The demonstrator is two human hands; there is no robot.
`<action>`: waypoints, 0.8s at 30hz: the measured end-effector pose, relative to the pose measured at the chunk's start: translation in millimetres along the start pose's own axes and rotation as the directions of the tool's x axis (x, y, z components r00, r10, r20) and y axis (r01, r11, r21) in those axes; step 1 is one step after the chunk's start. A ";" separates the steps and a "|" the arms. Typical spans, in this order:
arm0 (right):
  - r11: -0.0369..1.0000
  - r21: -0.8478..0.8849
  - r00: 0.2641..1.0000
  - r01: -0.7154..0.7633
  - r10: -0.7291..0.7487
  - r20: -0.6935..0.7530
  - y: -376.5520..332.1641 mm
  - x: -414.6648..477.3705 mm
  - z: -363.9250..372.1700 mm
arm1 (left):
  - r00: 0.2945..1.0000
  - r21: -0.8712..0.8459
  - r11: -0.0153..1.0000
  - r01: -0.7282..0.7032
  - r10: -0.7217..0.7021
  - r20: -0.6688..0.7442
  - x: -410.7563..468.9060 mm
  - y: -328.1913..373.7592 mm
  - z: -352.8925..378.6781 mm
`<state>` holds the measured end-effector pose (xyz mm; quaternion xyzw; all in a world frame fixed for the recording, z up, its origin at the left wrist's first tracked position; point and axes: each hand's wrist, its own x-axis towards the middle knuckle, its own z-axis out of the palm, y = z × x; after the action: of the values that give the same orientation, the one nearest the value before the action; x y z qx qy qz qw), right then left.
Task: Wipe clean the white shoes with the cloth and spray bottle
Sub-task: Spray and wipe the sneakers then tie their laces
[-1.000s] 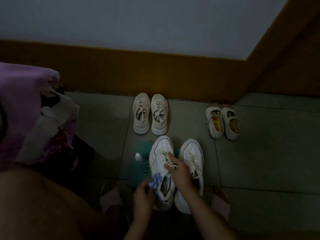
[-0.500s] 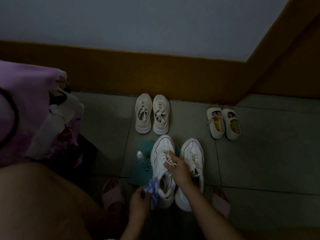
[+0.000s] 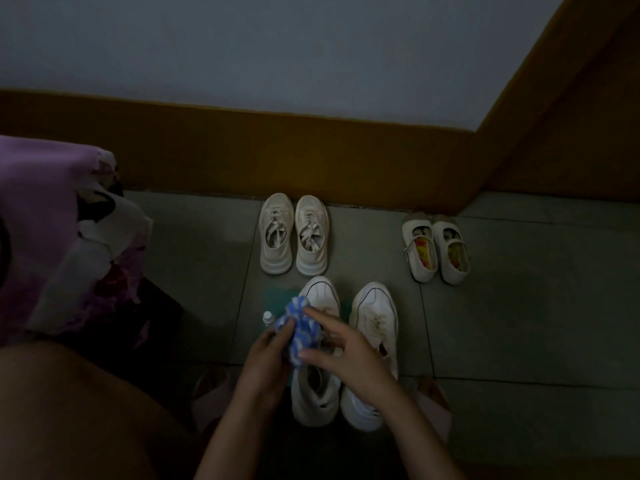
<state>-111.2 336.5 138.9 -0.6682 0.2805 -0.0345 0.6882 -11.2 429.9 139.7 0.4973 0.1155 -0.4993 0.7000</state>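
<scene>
Two white sneakers stand side by side on the floor tiles, the left shoe [image 3: 317, 396] and the right shoe [image 3: 375, 317]. Above the left shoe's laces my left hand [image 3: 263, 358] grips a bunched blue-and-white cloth [image 3: 300, 323]. My right hand [image 3: 346, 355] reaches in from the right, its forefinger on top of the cloth and its thumb under it. Just left of the cloth, only the white cap of the small spray bottle [image 3: 267, 317] shows, standing on a teal mat [image 3: 277, 295].
A beige pair of sneakers [image 3: 294, 233] stands against the brown skirting board [image 3: 311, 150]. Small strapped shoes [image 3: 436, 247] are at the right. Purple flowered fabric [image 3: 52, 220] hangs at the left. My knee [image 3: 79, 410] fills the lower left, with pink slippers [image 3: 209, 393] beside the shoes.
My left hand has lifted the cloth from the left shoe's heel side to above its laces. My right hand has left the laces and taken hold of the cloth.
</scene>
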 end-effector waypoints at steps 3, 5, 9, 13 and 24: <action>0.991 -0.123 0.995 0.060 -0.069 -0.071 8.2 6.1 -2.1 | 0.999 0.049 0.999 0.017 -0.019 0.048 3.3 4.3 11.4; 0.971 -0.224 0.988 0.080 -0.107 -0.110 13.4 11.8 -5.5 | 0.996 0.044 0.997 0.064 -0.066 0.059 5.3 5.0 19.6; 0.989 -0.136 0.971 0.052 -0.082 -0.226 19.8 23.9 -10.2 | 0.993 0.151 0.986 0.075 -0.087 0.074 14.4 0.1 26.3; 0.999 0.041 0.911 -0.012 0.028 -0.411 14.8 52.3 -37.2 | 0.984 0.441 0.893 -0.094 0.150 -0.095 36.6 -9.6 23.8; 0.953 -0.297 0.977 -0.059 -0.006 -0.214 20.7 168.5 -67.1 | 0.950 0.959 0.285 0.007 0.297 -0.095 81.3 -49.7 22.3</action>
<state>-5.4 207.1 65.5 -0.7541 0.3632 -0.0530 0.5447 -20.6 364.0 68.0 0.8820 -0.1591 -0.3352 0.2906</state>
